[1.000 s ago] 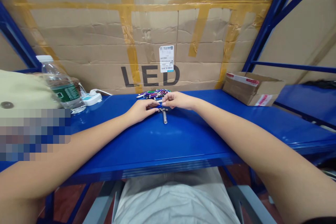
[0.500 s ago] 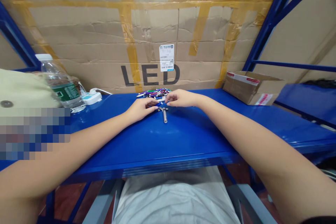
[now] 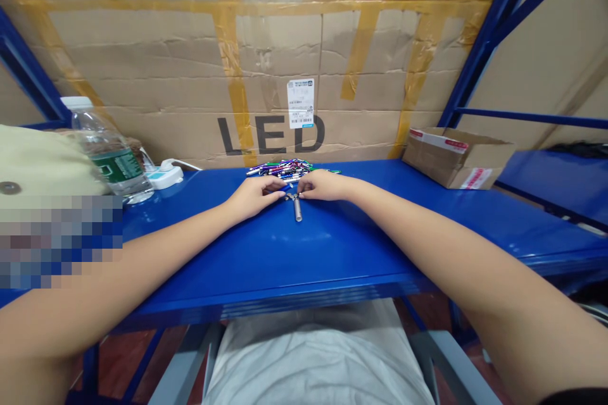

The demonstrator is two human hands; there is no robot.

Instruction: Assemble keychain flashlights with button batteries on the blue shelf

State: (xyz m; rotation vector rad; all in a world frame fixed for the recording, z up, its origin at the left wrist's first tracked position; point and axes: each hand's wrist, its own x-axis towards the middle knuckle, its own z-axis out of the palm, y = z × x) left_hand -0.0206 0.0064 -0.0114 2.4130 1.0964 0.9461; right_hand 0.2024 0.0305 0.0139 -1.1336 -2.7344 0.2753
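Note:
My left hand point(image 3: 256, 197) is closed, its thumb and fingertips round a slim blue pen-like tube point(image 3: 286, 188). With thumb and fingers pinched, my right hand point(image 3: 327, 185) is down on the table at one of several small round silver pieces that look like button cells point(image 3: 287, 197). The pinched piece is mostly hidden by the fingertips. A short silver metal cylinder point(image 3: 298, 210) lies just below, pointing towards me. Right behind both hands is a heap of shiny coloured pens point(image 3: 285, 168), partly covered by my right hand.
The blue table point(image 3: 285, 259) backs onto a large taped carton point(image 3: 190, 76). At left stand a water bottle point(image 3: 116, 161), a white power strip point(image 3: 165, 176) and a pale green bag point(image 3: 42, 161). An open cardboard box point(image 3: 453, 157) sits at right, beside the blue rack post point(image 3: 491, 44).
My right hand has come down and slightly towards me, from beside the blue tube's end to the small round pieces. My left hand keeps the tube in nearly the same place.

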